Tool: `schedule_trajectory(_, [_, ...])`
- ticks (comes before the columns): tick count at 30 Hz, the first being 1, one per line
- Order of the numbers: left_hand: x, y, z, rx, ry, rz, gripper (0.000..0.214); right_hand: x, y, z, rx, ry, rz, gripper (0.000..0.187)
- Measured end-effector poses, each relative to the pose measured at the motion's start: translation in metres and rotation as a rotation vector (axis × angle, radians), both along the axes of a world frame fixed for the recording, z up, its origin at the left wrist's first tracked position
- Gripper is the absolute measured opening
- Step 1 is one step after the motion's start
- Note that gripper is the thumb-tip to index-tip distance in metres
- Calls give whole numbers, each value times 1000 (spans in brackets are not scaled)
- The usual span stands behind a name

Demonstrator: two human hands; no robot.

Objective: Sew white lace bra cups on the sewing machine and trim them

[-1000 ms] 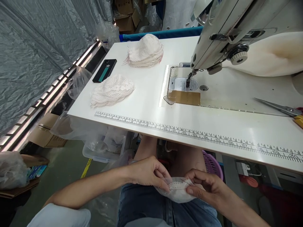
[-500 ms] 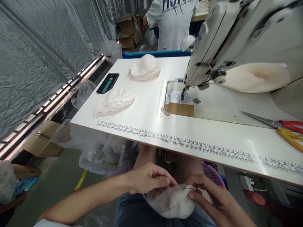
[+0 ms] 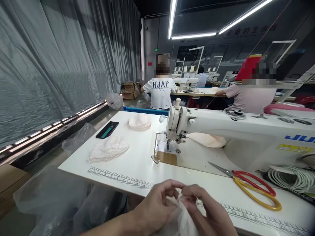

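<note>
A sheer white lace fabric piece (image 3: 183,218) hangs between my two hands in front of the table edge. My left hand (image 3: 157,205) is closed on its left side, fingers curled. My right hand (image 3: 200,205) pinches its upper edge, with the fingertips of both hands close together. The lower part of the fabric runs out of view. Beyond the hands stands a white sewing machine (image 3: 197,123), its needle over the metal plate. On the table's left lie a stack of white lace pieces (image 3: 109,149) and a stack of pale fabric pieces (image 3: 139,121).
A black phone (image 3: 107,130) lies at the table's left edge. Scissors (image 3: 251,185) with red and yellow handles and a coil of pale cord (image 3: 292,178) lie on the right. Printed ruler marks (image 3: 120,177) follow the front edge. Other people sit at machines ahead.
My view has tilted up, so the room and co-workers now show. Both hands have risen from my lap to the table's front edge, bringing the lace fabric with them and drawing closer together.
</note>
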State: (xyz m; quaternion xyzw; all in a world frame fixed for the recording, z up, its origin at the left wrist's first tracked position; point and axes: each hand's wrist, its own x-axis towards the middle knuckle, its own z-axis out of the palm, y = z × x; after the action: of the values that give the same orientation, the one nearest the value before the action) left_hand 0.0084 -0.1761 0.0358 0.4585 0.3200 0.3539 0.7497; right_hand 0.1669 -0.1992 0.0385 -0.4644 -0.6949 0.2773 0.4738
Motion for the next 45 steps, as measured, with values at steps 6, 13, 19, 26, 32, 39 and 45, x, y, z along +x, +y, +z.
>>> schedule_trajectory(6, [12,19,23,84,26,159,50,-1,30,13,286,47,-112,14])
schedule_trajectory(13, [15,44,27,347,240,264,25,6,42,17,234,30,-175,24])
schedule_trajectory(19, [-3,52,43,646,523,315,16,82,92,20,289,-467,-494,27])
schedule_trajectory(26, [-16,47,52,550,629,173,23,71,81,1,364,-509,-260,44])
schedule_trajectory(32, [-19,41,51,224,377,4,36,10,43,11,-55,-213,187,34])
schedule_trajectory(39, [-35,6,45,-172,91,-6,41,21,23,20,-689,229,554,38])
schedule_trajectory(45, [-26,-22,12,-362,33,12,42,27,-6,8,-773,283,606,37])
